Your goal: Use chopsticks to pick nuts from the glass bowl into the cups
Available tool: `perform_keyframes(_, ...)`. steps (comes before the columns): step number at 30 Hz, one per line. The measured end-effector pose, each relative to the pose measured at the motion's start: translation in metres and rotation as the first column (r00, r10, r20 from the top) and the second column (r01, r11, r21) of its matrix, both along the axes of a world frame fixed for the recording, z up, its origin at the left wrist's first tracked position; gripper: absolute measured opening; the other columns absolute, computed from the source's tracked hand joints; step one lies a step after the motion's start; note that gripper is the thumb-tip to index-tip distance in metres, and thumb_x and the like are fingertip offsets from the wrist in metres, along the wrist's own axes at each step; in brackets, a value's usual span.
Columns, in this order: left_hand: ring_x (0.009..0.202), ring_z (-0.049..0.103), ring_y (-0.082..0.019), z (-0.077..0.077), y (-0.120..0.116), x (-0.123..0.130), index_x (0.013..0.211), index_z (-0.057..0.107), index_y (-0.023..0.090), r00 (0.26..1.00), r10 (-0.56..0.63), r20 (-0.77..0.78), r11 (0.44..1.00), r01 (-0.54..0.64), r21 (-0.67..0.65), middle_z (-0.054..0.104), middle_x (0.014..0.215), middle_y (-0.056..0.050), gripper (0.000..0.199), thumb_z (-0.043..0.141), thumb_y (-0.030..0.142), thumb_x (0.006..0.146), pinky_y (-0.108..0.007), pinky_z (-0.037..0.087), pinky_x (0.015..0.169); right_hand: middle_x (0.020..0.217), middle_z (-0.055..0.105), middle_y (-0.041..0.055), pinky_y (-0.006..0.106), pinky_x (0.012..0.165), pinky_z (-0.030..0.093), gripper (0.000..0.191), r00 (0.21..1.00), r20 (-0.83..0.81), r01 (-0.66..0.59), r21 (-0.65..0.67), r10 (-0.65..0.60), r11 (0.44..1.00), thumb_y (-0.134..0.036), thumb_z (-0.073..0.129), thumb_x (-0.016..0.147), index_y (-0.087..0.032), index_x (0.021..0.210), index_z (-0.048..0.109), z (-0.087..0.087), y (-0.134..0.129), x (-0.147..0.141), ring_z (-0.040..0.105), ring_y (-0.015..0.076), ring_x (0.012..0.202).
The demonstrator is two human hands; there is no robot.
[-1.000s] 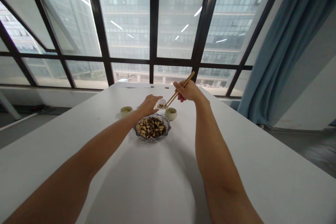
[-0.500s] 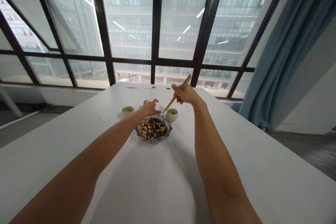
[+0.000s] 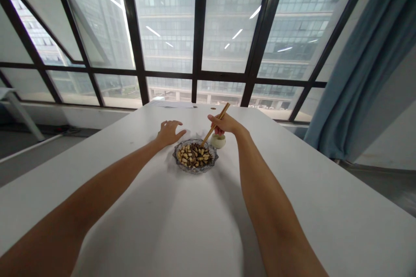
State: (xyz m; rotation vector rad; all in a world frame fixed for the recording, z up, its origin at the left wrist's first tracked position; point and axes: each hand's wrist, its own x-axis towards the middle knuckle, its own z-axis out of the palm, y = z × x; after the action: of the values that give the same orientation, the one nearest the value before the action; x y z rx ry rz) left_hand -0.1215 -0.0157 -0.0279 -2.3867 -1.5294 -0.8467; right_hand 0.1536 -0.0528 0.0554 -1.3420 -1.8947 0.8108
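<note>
A pair of wooden chopsticks [image 3: 216,124] is gripped in my right hand [image 3: 226,124], slanting down to the left. Their tips reach the back of a scalloped clear glass bowl [image 3: 195,170]. Inside it lie mixed nuts and dark seeds [image 3: 194,154], pale ones mostly to the left and front. Just behind the bowl's right side, partly under my right hand, stands a small pale green cup [image 3: 218,140]. My left hand [image 3: 169,132] is open, fingers spread, left of and behind the bowl, holding nothing. The second pale cup is hidden behind that hand.
The white table [image 3: 191,220] stretches toward large dark-framed windows [image 3: 227,21]. A white sheet [image 3: 173,104] lies at its far edge, near a small brown disc [image 3: 212,108]. On the right hangs a blue curtain [image 3: 351,78].
My left hand has moved left, away from the bowl's back rim, and now covers the left cup. The chopsticks have come down, their tips now at the bowl's contents. The view has shifted slightly.
</note>
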Motion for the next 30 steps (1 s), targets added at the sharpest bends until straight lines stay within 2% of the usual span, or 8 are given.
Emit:
perform_keyframes(5,0.135,0.051,-0.029,-0.024,-0.009,-0.031,0.131,0.057,0.025,0.993,0.084,0.085,0.995,-0.089,0.048,0.060,0.141,-0.010,0.045,0.054,0.050,0.093,-0.048,0.030,0.116,0.042,0.061,0.0038,0.017,0.034,0.043,0.057,0.997,-0.031,0.074,0.002,-0.074,0.997,-0.058,0.055,0.098,-0.016,0.059,0.061,-0.006,0.004,-0.006,0.054,0.0107,0.031)
perform_keyframes(11,0.140,0.044,-0.030,-0.046,-0.017,-0.037,0.138,0.048,0.023,0.972,0.151,0.179,0.981,-0.170,0.096,0.051,0.149,-0.013,0.055,0.059,0.050,0.091,-0.044,0.034,0.115,0.042,0.060,0.0041,0.018,0.034,0.043,0.058,0.996,-0.009,0.093,0.077,-0.092,0.993,-0.058,0.054,0.098,-0.015,0.060,0.062,-0.006,0.007,-0.010,0.055,0.0110,0.031)
perform_keyframes(18,0.140,0.044,-0.033,-0.054,-0.012,-0.036,0.143,0.041,0.022,0.941,0.220,0.258,0.973,-0.231,0.015,0.048,0.150,-0.016,0.069,0.067,0.053,0.086,-0.048,0.039,0.113,0.045,0.062,0.0039,0.018,0.037,0.045,0.052,0.995,0.093,0.022,0.120,-0.033,0.993,-0.051,0.057,0.100,-0.015,0.062,0.062,0.005,-0.005,-0.016,0.057,0.0108,0.033)
perform_keyframes(22,0.138,0.047,-0.033,-0.061,-0.006,-0.038,0.146,0.037,0.019,0.910,0.272,0.312,0.962,-0.264,-0.067,0.048,0.150,-0.018,0.078,0.070,0.053,0.084,-0.046,0.042,0.111,0.046,0.063,0.0046,0.019,0.037,0.044,0.052,0.991,0.134,-0.022,0.153,0.001,0.988,-0.047,0.055,0.102,-0.014,0.062,0.061,0.017,-0.016,-0.016,0.055,0.0106,0.033)
perform_keyframes(27,0.130,0.057,-0.034,-0.063,-0.003,-0.039,0.149,0.032,0.012,0.884,0.353,0.307,0.930,-0.295,-0.220,0.056,0.143,-0.021,0.090,0.069,0.060,0.083,-0.043,0.045,0.107,0.047,0.063,0.0052,0.020,0.039,0.044,0.049,0.988,0.157,-0.016,0.161,-0.009,0.987,-0.045,0.056,0.102,-0.013,0.065,0.062,0.025,-0.023,-0.014,0.057,0.0113,0.035)
perform_keyframes(30,0.130,0.058,-0.035,-0.061,-0.005,-0.039,0.151,0.032,0.013,0.884,0.366,0.292,0.920,-0.296,-0.257,0.057,0.143,-0.021,0.091,0.069,0.061,0.083,-0.043,0.046,0.106,0.047,0.063,0.0050,0.020,0.038,0.043,0.048,0.986,0.164,-0.002,0.149,-0.022,0.989,-0.043,0.056,0.102,-0.013,0.065,0.061,0.026,-0.026,-0.014,0.057,0.0113,0.035)
